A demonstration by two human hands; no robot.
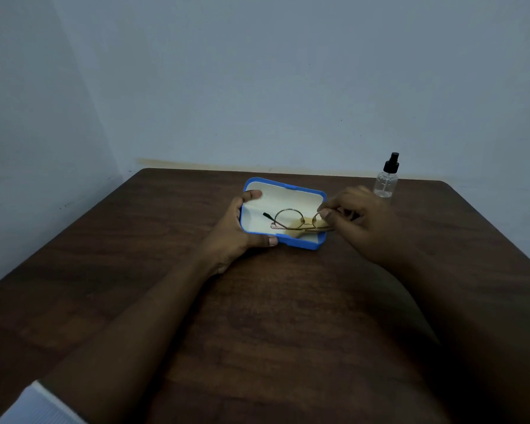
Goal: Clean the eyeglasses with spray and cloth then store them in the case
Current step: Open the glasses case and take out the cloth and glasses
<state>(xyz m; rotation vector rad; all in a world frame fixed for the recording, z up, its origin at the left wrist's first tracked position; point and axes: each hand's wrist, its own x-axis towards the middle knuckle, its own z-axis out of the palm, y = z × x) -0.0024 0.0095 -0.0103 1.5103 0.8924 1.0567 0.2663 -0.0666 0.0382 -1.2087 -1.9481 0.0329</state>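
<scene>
Two bare hands meet at an open blue eyeglass case point(312, 243) that sits on the far middle of a dark wooden table point(257, 316). The left hand point(239, 231) grips the case's left end, with one finger hooked over the far rim and another digit pressed against the near edge. The right hand point(364, 221) reaches in from the right, its fingertips pinched together on the right end of the eyeglasses point(289, 220), at the rim of the right lens.

The eyeglasses have a thin gold wire frame with round lenses. They lie across the case's white lining, toward its near side, and a black temple tip points left. Whether the frame rests on the lining or hangs just above it cannot be told. A pale yellow patch point(297, 225) shows beneath the lenses, and it is not clear whether this is a cloth.

A clear spray bottle point(386, 183) with a black pump top stands upright near the table's far edge, to the right of the case and just beyond the right hand. A white ribbed sleeve point(37, 402) shows at the near left corner. A plain bluish wall point(257, 71) rises behind the table.
</scene>
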